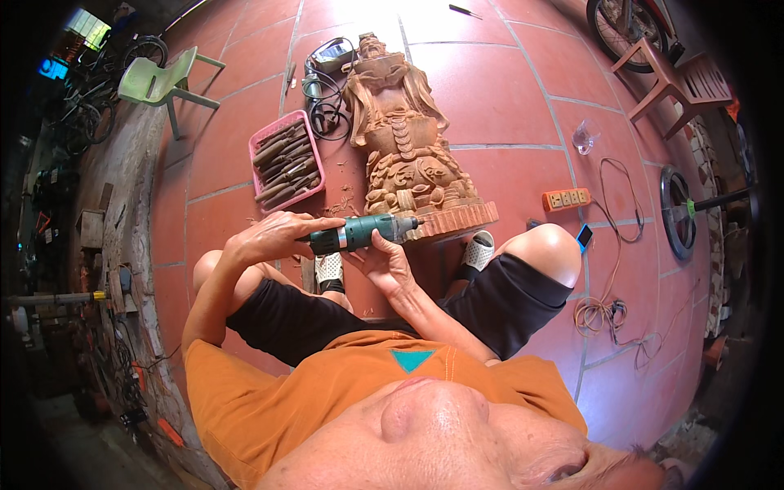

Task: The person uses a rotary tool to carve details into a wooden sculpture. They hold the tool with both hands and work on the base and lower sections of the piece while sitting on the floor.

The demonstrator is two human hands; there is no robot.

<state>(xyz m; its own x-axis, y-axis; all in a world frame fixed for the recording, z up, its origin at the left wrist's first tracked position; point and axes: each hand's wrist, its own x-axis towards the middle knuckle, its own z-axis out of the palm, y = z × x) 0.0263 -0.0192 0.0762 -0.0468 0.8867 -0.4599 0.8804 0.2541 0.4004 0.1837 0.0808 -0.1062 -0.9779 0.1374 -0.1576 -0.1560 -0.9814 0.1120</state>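
Observation:
A green die grinder point(357, 233) lies level in front of me, its narrow tip pointing right. My left hand point(271, 236) is closed around its rear end, with the forefinger stretched along the body. From below, my right hand point(386, 266) supports the front part, thumb against the casing. The tip is at the lower edge of a carved wooden statue point(402, 135), beside its ridged base point(454, 219); whether it touches the wood I cannot tell. The statue shows a robed, bearded figure, lying with its head away from me.
Left of the statue, a pink basket point(317, 163) holds several wooden-handled carving tools. A corded power tool point(314, 88) lies behind it. To the right are an orange power strip point(566, 198), loose cable point(600, 314), a phone point(584, 238) and a glass point(585, 137). Plastic chairs stand farther off.

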